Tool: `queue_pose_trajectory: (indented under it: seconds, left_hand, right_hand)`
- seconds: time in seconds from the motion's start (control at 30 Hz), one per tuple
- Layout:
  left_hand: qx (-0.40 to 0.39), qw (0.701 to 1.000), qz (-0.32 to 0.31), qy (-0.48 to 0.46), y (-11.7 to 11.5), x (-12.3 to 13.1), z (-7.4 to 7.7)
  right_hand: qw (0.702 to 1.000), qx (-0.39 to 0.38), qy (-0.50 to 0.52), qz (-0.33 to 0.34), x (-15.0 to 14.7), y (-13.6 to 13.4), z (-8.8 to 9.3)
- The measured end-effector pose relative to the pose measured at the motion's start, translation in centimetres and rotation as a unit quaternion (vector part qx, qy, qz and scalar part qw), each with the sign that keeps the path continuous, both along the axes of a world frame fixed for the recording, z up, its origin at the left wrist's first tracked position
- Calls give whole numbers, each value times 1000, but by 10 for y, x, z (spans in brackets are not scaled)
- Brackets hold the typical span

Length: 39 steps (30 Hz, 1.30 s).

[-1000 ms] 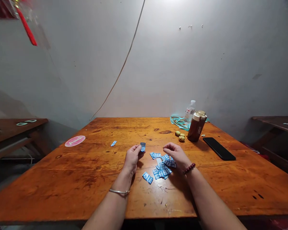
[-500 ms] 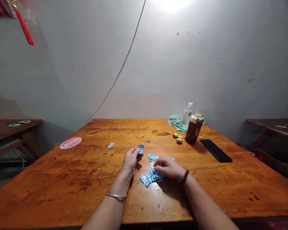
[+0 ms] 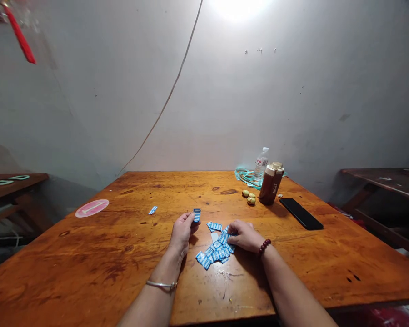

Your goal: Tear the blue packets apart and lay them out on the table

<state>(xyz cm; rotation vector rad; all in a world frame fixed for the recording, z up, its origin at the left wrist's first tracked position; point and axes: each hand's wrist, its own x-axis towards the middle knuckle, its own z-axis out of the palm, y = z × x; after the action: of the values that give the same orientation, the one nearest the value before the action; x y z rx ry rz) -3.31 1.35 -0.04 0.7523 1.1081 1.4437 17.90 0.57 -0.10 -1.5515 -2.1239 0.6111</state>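
Pile [image 3: 216, 249] of blue packets lies mid-table, toward my edge, between my hands. The table [image 3: 88, 263] has wide bare wood to the left, out to one stray packet [image 3: 152, 210] and the pink disc [image 3: 92, 207]. Flask [image 3: 271, 184] and phone [image 3: 301, 213] are well apart, far right. Left hand [image 3: 181, 232]: thumb and fingers clamped on a small stack [image 3: 197, 215], held upright. Right hand [image 3: 244, 235]: fingers curled, tips touching the pile's right side. Can't tell if they pinch anything.
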Motion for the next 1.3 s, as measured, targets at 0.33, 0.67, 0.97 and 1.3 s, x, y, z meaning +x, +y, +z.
queue_pose_trajectory:
  seconds: [0.33, 0.67, 0.97, 1.3]
  left_hand:
    - [5, 1000, -1, 2, -2, 0, 1]
    - [-2, 1000, 1, 5, -1, 0, 1]
    - [0, 1000, -6, -4, 0, -2, 0]
    - [-1, 1000, -4, 9, -1, 0, 1]
  right_hand:
    - [927, -160, 331, -70, 6, 10, -1]
    - [942, -46, 304, -136, 18, 24, -11]
    - [959, 1, 191, -209, 34, 28, -13]
    - [999, -15, -38, -10, 29, 0, -2]
